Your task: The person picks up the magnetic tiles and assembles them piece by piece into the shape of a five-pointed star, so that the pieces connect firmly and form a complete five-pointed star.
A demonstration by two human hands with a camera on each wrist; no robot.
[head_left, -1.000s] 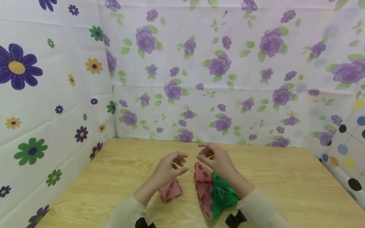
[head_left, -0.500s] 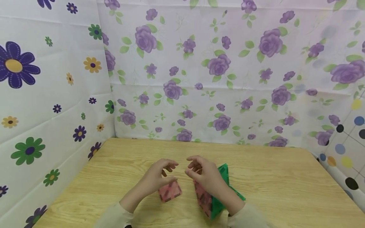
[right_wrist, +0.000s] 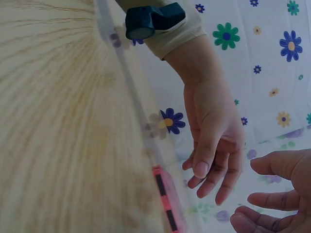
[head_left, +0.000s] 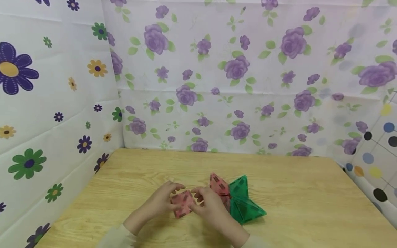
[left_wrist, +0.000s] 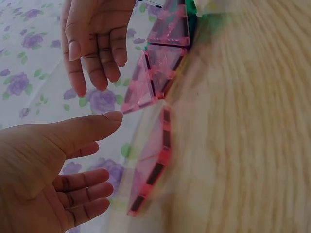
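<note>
A translucent pink magnetic-tile piece (head_left: 183,203) lies on the table between both hands; its edge shows as a bent pink strip (left_wrist: 150,170) in the left wrist view. My left hand (head_left: 159,202) is at its left side, fingers relaxed and thumb apart from them, seen also as a left hand (right_wrist: 214,131) in the right wrist view. At its right side is my right hand (head_left: 211,208), fingers loosely bent. Neither hand visibly grips the piece; contact is hard to tell. Beyond the right hand stands a star-like structure of pink tiles (head_left: 219,185) and green tiles (head_left: 243,203), partly covered by that hand.
The wood-grain table (head_left: 310,199) runs back to a flowered cloth (head_left: 211,103). A daisy-print cloth (head_left: 62,144) borders the left side, and a dotted cloth (head_left: 375,158) the right. A dark wrist device (right_wrist: 150,22) sits on the left sleeve.
Both hands have come down and leftward to the pink piece. The right hand has left the star-like structure, whose green tiles now show more fully. The structure's green part appears shifted.
</note>
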